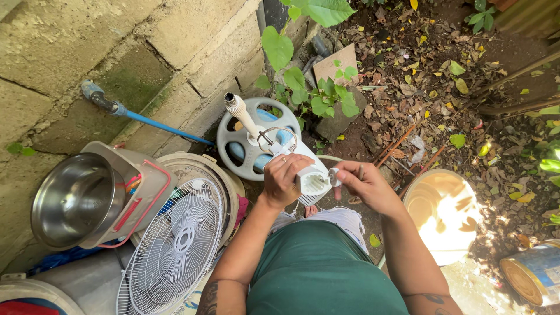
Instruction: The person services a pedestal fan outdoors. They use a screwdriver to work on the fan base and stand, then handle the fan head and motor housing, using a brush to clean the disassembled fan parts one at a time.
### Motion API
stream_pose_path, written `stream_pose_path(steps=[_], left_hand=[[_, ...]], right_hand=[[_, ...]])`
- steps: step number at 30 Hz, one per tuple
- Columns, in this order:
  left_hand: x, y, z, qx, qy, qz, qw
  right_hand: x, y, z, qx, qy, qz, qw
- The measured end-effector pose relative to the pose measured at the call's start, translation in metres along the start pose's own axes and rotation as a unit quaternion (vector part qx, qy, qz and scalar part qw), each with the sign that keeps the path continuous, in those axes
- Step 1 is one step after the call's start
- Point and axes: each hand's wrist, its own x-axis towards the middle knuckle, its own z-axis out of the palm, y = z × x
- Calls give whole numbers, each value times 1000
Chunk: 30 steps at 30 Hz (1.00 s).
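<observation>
My left hand (284, 178) grips a white fan motor housing (312, 182) with a vented end, held in front of my body. A white stem (240, 111) and a wire loop stick up from the housing toward the wall. My right hand (363, 182) pinches a small white knob (333, 177) at the housing's end. Behind the housing lies a grey round fan base (233, 140). A white wire fan grille (178, 236) leans at lower left, beside my left forearm.
A steel bowl (73, 201) sits in a beige container by the block wall (87, 41). A blue pipe (157, 125) runs along the wall. A cream bucket (443, 213) stands at right, a tin can (534, 274) at lower right. Leafy ground and plants lie beyond.
</observation>
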Motion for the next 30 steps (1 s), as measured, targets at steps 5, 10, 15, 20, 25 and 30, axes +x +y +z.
stream_pose_path(steps=[5, 10, 15, 20, 25, 30], left_hand=[[0, 0, 0, 10, 3, -4, 1000], [-1, -1, -2, 9, 8, -5, 1000], [-1, -3, -5, 3, 15, -5, 1000], [-11, -6, -4, -4, 26, -52, 998], [-46, -14, 0, 5, 19, -140, 990], [-91, -25, 19, 12, 11, -245, 969]], right_hand=[[-2, -35, 13, 13, 30, -15, 999], [-4, -51, 21, -3, 67, -76, 995], [-9, -50, 7, -2, 81, -94, 992], [0, -34, -6, 42, 86, -51, 994], [24, 5, -8, 64, 68, -3, 996], [45, 49, -3, 89, 60, 78, 991]])
